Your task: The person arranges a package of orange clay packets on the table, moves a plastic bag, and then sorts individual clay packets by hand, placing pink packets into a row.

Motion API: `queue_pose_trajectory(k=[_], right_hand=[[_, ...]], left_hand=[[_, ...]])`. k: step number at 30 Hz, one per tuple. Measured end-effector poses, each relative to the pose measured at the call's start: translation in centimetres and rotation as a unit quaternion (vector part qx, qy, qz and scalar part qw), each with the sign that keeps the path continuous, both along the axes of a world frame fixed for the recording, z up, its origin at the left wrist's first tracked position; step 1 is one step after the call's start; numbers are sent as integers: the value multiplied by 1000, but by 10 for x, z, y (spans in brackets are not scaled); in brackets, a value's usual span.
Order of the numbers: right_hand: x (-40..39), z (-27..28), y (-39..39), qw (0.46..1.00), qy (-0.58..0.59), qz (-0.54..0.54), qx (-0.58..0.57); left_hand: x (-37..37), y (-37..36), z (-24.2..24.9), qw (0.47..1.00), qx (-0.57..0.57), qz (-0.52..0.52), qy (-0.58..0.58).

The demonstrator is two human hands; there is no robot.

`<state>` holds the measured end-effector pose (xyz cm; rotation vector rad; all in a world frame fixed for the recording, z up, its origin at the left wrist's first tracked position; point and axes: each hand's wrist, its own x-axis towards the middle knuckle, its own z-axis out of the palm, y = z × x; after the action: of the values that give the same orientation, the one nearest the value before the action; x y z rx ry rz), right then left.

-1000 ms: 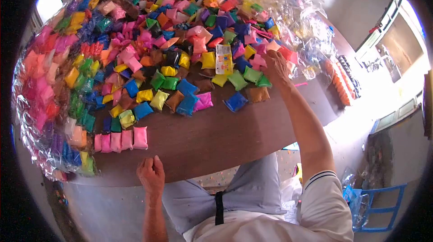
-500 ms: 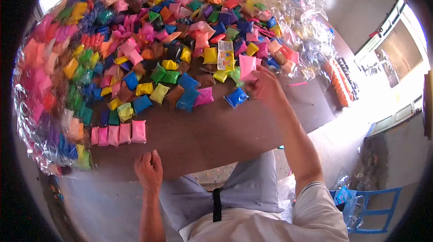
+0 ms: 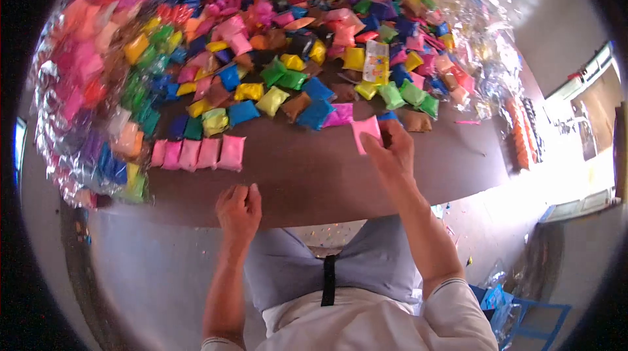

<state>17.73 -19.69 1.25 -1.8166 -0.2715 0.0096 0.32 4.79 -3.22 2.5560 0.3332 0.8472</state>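
Note:
My right hand (image 3: 396, 148) pinches a light pink packet (image 3: 366, 132) between thumb and fingers, above the bare strip of the table. Just behind that hand, a blue packet (image 3: 387, 115) is mostly covered, with a brown packet (image 3: 417, 121) to its right. My left hand (image 3: 239, 211) is loosely curled at the table's front edge, with nothing visible in it. Beyond it, a row of several pink packets (image 3: 190, 154) lies side by side. A magenta packet (image 3: 338, 114) rests left of the held one.
A large heap of small coloured packets (image 3: 288, 30) covers the far side of the brown table (image 3: 301, 168). Clear plastic wrapping (image 3: 471, 37) lies at the right, near orange packs (image 3: 521, 132). A printed card (image 3: 376, 62) leans among the packets. A blue frame (image 3: 540, 321) stands at lower right.
My right hand has drawn back toward me from the heap with the pink packet. The view has shifted; my left hand remains curled near the table edge.

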Motion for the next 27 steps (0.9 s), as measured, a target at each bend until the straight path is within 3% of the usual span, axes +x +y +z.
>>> queue_pose_trajectory(k=[2, 7, 10, 13, 16, 19, 27], right_hand=[[-14, 6, 8, 977, -104, -57, -175], [-47, -5, 37, 925, -178, 38, -334], [-55, 1, 41, 953, -184, 110, -213], [-36, 0, 30, 949, -195, 100, -227], [-29, 9, 27, 920, -129, 113, -352], [-31, -2, 34, 909, -145, 130, -369], [-48, -21, 62, 975, -4, 205, -90]], left_hand=[[1, 0, 6, 1000, 21, 1, 7], [-1, -2, 10, 1000, -2, -2, 12], [0, 0, 8, 1000, -2, -2, -3], [1, 0, 8, 1000, -11, -5, -13], [-1, 0, 5, 1000, -16, 0, -4], [1, 0, 6, 1000, -11, -3, 0], [-3, 4, 9, 998, -55, -35, -2]])
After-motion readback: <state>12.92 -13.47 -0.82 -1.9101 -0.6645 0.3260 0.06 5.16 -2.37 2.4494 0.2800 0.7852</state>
